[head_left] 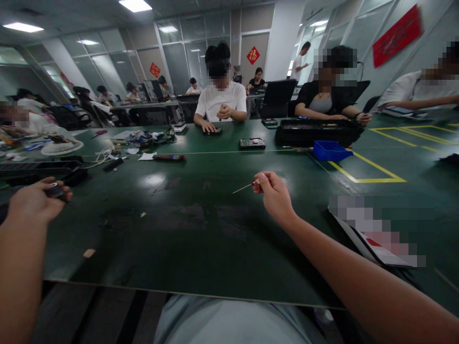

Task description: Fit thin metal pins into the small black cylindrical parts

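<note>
My right hand [276, 196] is closed around a small screwdriver [244, 188], held over the middle of the green table [229, 258]. Its thin metal shaft points left and slightly down, and a bit of red handle shows between the fingers. At the left edge of the view, my left hand [30, 203] is curled around a small black object [55, 190], whose kind I cannot make out. Past that hand lies a long black casing [41, 167]. Small light scraps lie on the tabletop between my hands.
Across the table a person in a white shirt [224, 102] handles a small dark device. An opened device with its circuit board showing [252, 143], a blue bin [330, 150] and a long black housing [315, 134] stand ahead. Cables [139, 137] are heaped left; a tablet-like panel [373, 239] lies right.
</note>
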A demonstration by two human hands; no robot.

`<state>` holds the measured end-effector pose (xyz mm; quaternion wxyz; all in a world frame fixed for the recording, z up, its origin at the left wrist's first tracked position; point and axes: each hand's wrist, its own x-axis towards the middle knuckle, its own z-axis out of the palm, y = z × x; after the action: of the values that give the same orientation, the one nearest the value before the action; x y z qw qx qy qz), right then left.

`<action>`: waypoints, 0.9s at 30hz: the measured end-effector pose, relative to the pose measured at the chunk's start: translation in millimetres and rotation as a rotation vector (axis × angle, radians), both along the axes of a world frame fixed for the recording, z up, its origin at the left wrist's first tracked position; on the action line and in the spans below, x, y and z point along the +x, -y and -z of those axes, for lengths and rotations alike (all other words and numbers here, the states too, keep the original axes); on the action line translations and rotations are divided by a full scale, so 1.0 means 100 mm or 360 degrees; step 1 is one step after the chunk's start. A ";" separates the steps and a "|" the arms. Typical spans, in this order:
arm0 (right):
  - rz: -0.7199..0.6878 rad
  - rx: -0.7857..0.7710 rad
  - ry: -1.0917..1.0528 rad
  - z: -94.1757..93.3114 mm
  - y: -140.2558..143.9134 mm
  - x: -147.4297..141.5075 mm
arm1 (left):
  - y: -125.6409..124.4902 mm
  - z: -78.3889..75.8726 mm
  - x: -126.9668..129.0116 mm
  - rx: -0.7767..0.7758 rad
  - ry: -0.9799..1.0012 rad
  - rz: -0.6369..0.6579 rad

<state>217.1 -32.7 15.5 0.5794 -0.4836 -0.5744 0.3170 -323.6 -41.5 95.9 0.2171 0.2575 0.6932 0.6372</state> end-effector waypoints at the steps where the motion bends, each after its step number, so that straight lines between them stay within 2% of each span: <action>1: -0.0005 -0.0001 0.0000 0.00 0.00 0.00 | -0.04 -0.03 0.14 0.0032 0.0119 0.0032; 4: -0.0017 -0.0003 -0.0001 0.00 0.01 0.01 | -0.15 -0.10 0.53 0.0191 0.0249 0.0185; 9: -0.0012 -0.0001 -0.0004 0.00 0.01 0.01 | -0.29 -0.11 1.17 0.0255 0.0154 0.0705; 11: -0.0008 0.0009 0.0009 0.00 0.01 0.01 | -0.31 -0.11 1.45 0.0280 0.0084 0.0932; 14: 0.0002 0.0010 0.0027 -0.01 0.01 0.02 | -0.30 -0.11 1.91 0.0363 0.0057 0.1171; 17: 0.0005 0.0006 0.0020 0.00 0.00 0.02 | -0.28 -0.08 2.34 0.0347 0.0054 0.1408; 19: 0.0010 0.0011 0.0010 0.01 -0.01 0.02 | -0.28 0.00 2.60 0.0304 0.0028 0.1559; 22: 0.0023 0.0012 0.0011 0.02 -0.02 0.03 | -0.28 0.20 2.93 0.0226 -0.0107 0.1784; 25: 0.0091 0.0011 0.0094 0.01 -0.02 0.04 | -0.27 0.47 3.20 0.0178 -0.0451 0.1921; 27: 0.0165 0.0009 0.0172 -0.01 -0.01 0.04 | -0.25 0.66 3.35 0.0144 -0.0690 0.1934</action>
<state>221.4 -32.1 16.5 0.5647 -0.5274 -0.5798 0.2583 11.0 -16.5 29.8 0.3833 0.7358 0.4244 0.3628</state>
